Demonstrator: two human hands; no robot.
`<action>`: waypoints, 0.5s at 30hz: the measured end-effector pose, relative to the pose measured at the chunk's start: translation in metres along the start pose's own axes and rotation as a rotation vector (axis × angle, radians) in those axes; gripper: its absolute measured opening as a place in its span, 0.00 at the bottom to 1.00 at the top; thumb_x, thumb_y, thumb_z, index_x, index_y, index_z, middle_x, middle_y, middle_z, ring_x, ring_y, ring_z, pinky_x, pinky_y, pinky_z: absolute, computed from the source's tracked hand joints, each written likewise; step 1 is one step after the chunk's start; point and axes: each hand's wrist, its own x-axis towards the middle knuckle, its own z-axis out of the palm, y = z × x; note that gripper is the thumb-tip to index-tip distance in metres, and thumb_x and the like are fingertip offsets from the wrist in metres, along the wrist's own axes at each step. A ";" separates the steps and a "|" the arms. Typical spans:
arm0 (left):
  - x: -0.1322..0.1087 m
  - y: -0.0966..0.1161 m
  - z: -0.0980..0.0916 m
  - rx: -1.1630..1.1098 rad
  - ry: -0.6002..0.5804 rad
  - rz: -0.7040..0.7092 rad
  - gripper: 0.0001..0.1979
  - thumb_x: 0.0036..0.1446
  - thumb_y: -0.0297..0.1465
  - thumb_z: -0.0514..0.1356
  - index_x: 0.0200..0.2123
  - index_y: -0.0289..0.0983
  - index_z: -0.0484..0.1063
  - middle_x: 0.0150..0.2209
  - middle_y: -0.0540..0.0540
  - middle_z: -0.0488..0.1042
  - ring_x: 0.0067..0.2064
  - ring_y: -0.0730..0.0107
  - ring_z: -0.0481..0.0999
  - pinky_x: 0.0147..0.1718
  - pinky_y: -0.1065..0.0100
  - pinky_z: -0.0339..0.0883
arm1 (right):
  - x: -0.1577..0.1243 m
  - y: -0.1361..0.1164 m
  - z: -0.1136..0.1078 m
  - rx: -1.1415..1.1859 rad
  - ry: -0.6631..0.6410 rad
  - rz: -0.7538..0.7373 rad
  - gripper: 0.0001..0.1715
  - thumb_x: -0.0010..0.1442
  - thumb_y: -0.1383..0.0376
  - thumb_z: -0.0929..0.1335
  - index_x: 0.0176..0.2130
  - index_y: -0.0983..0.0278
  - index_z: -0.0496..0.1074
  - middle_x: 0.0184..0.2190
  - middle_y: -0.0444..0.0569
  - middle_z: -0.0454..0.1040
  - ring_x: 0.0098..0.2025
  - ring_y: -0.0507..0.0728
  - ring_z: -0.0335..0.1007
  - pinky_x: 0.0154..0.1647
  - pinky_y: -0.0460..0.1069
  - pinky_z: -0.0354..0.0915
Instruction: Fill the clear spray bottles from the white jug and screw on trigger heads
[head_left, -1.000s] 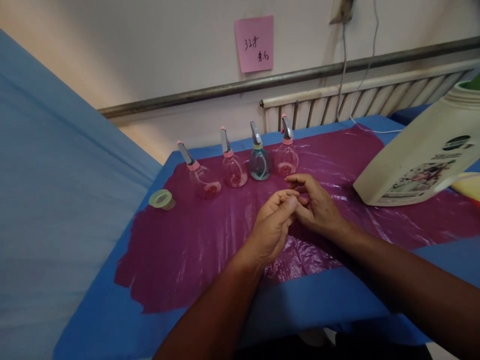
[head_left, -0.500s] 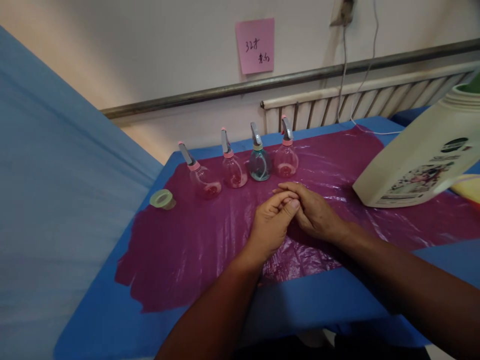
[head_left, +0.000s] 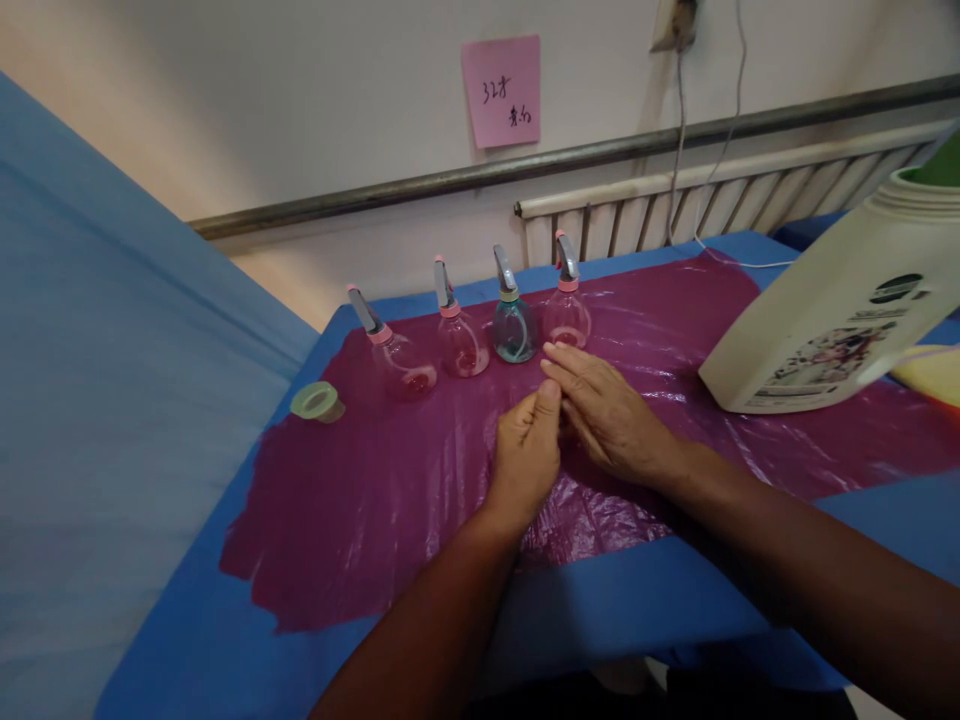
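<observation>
My left hand rests as a loose fist on the magenta plastic sheet, thumb up against my right hand. My right hand lies flat with fingers stretched out, their tips just short of the row of small round spray bottles. The row has pink-capped bottles and one teal bottle. Neither hand shows anything held.
A large white jug leans at the right, a yellow thing beside it. A green tape roll sits at the sheet's left edge. Blue cloth covers the table and left side. A radiator and pink note are behind.
My right hand's fingers have straightened and slid forward towards the bottles. My left hand has curled into a fist and drawn slightly back and left. The view shifted a little.
</observation>
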 end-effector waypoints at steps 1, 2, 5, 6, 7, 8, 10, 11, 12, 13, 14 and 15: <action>0.001 0.001 0.000 -0.015 -0.004 0.006 0.27 0.75 0.56 0.70 0.38 0.38 0.82 0.36 0.48 0.81 0.39 0.68 0.79 0.44 0.67 0.74 | 0.001 -0.001 0.000 -0.043 -0.019 -0.022 0.46 0.82 0.69 0.64 0.90 0.52 0.51 0.85 0.58 0.66 0.88 0.68 0.60 0.85 0.75 0.66; 0.001 0.003 -0.001 -0.025 -0.016 0.011 0.24 0.74 0.55 0.72 0.43 0.38 0.83 0.41 0.46 0.84 0.44 0.65 0.83 0.49 0.66 0.77 | 0.002 -0.003 0.001 -0.077 -0.041 -0.051 0.47 0.82 0.70 0.64 0.90 0.53 0.50 0.85 0.57 0.65 0.89 0.68 0.56 0.87 0.74 0.64; 0.001 0.008 -0.002 -0.010 -0.022 0.014 0.23 0.67 0.47 0.80 0.54 0.39 0.83 0.52 0.42 0.87 0.55 0.57 0.86 0.59 0.60 0.79 | 0.002 -0.009 0.004 -0.160 -0.137 -0.127 0.47 0.81 0.70 0.64 0.90 0.62 0.48 0.87 0.59 0.62 0.91 0.66 0.50 0.90 0.71 0.58; 0.001 0.008 -0.003 -0.016 -0.010 0.004 0.23 0.65 0.45 0.82 0.53 0.39 0.83 0.53 0.42 0.87 0.55 0.56 0.87 0.59 0.59 0.79 | 0.002 -0.011 0.005 -0.190 -0.169 -0.144 0.47 0.81 0.70 0.64 0.90 0.65 0.48 0.87 0.60 0.60 0.92 0.67 0.48 0.91 0.70 0.57; 0.001 0.008 -0.003 -0.034 -0.001 -0.010 0.22 0.64 0.43 0.82 0.52 0.39 0.83 0.52 0.43 0.88 0.55 0.57 0.87 0.59 0.59 0.80 | 0.001 -0.013 0.007 -0.222 -0.193 -0.156 0.47 0.81 0.70 0.64 0.90 0.67 0.47 0.88 0.61 0.58 0.92 0.67 0.47 0.91 0.70 0.57; 0.002 0.007 -0.004 -0.067 0.005 -0.024 0.21 0.63 0.42 0.82 0.51 0.39 0.82 0.51 0.44 0.88 0.54 0.58 0.87 0.59 0.58 0.80 | 0.000 -0.014 0.008 -0.251 -0.207 -0.164 0.48 0.81 0.70 0.64 0.90 0.69 0.46 0.88 0.62 0.56 0.92 0.67 0.45 0.91 0.69 0.56; 0.003 0.004 -0.004 -0.160 0.003 -0.052 0.20 0.62 0.40 0.83 0.49 0.39 0.82 0.49 0.46 0.88 0.53 0.60 0.88 0.60 0.59 0.81 | -0.001 -0.015 0.010 -0.286 -0.210 -0.174 0.49 0.82 0.70 0.63 0.91 0.69 0.42 0.89 0.62 0.55 0.93 0.67 0.43 0.91 0.69 0.55; 0.004 0.003 -0.004 -0.199 -0.004 -0.065 0.20 0.61 0.39 0.83 0.49 0.39 0.82 0.49 0.47 0.88 0.53 0.61 0.88 0.61 0.59 0.81 | -0.002 -0.015 0.011 -0.295 -0.212 -0.173 0.50 0.82 0.69 0.63 0.91 0.69 0.40 0.89 0.61 0.54 0.93 0.67 0.42 0.91 0.69 0.55; 0.004 0.002 -0.004 -0.228 -0.009 -0.076 0.21 0.60 0.38 0.84 0.49 0.40 0.82 0.48 0.47 0.88 0.52 0.62 0.88 0.61 0.59 0.81 | -0.002 -0.015 0.011 -0.302 -0.217 -0.169 0.51 0.82 0.69 0.63 0.91 0.68 0.38 0.89 0.61 0.53 0.93 0.67 0.41 0.91 0.68 0.55; 0.005 0.002 -0.004 -0.247 -0.015 -0.085 0.21 0.59 0.37 0.84 0.49 0.40 0.82 0.48 0.48 0.88 0.52 0.63 0.88 0.61 0.59 0.81 | -0.002 -0.015 0.012 -0.307 -0.218 -0.165 0.52 0.82 0.69 0.63 0.91 0.67 0.36 0.89 0.60 0.53 0.93 0.66 0.41 0.92 0.68 0.55; 0.005 0.002 -0.004 -0.259 -0.023 -0.093 0.21 0.59 0.37 0.84 0.49 0.40 0.81 0.48 0.48 0.88 0.52 0.63 0.89 0.61 0.59 0.81 | -0.003 -0.014 0.012 -0.310 -0.220 -0.161 0.53 0.82 0.69 0.63 0.91 0.67 0.35 0.89 0.59 0.52 0.93 0.66 0.40 0.92 0.68 0.54; 0.005 0.002 -0.004 -0.264 -0.029 -0.097 0.21 0.59 0.36 0.84 0.49 0.40 0.81 0.48 0.48 0.88 0.52 0.63 0.89 0.62 0.59 0.81 | -0.003 -0.014 0.012 -0.313 -0.218 -0.158 0.53 0.82 0.69 0.63 0.91 0.66 0.35 0.90 0.58 0.52 0.93 0.65 0.40 0.92 0.68 0.53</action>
